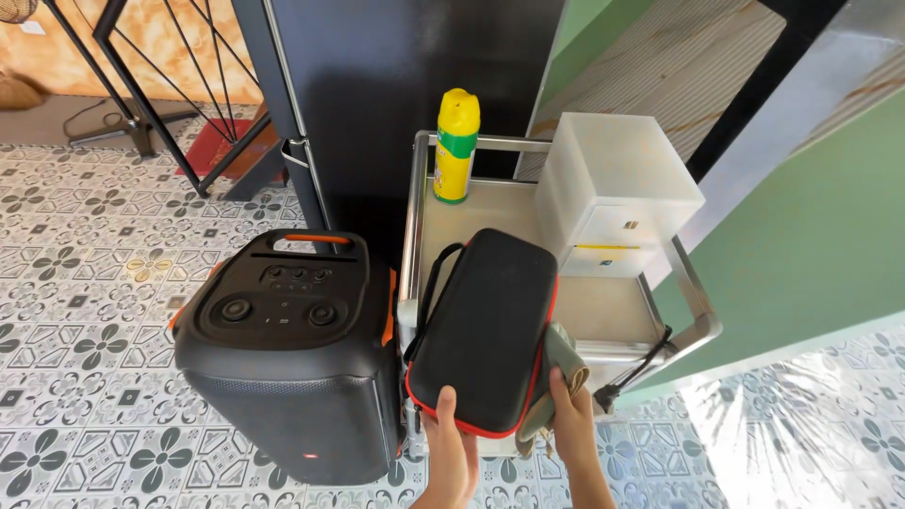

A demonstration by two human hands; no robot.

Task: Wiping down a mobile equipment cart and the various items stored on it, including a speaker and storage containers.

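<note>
— Both hands sit closest: what have they got?
— Left hand [451, 452] grips the near end of a black zip case with red trim [483, 330]; right hand [571, 424] closes on its side edge with a grey-green cloth [556, 377].
— And the case?
— Over the metal trolley [699, 311], beside a black speaker [287, 353].

I read this as a room in a home. The floor [85, 311] is laid with grey and white flower-patterned tiles, and a green wall [811, 236] runs along the right. A small metal trolley [412, 236] stands against a tall dark cabinet [396, 94], with a yellow spray can [456, 146] at its far left corner and a frosted plastic drawer box [617, 188] at its far right corner. A big black party speaker [292, 358] sits on the tiles just beside the trolley's left edge.
</note>
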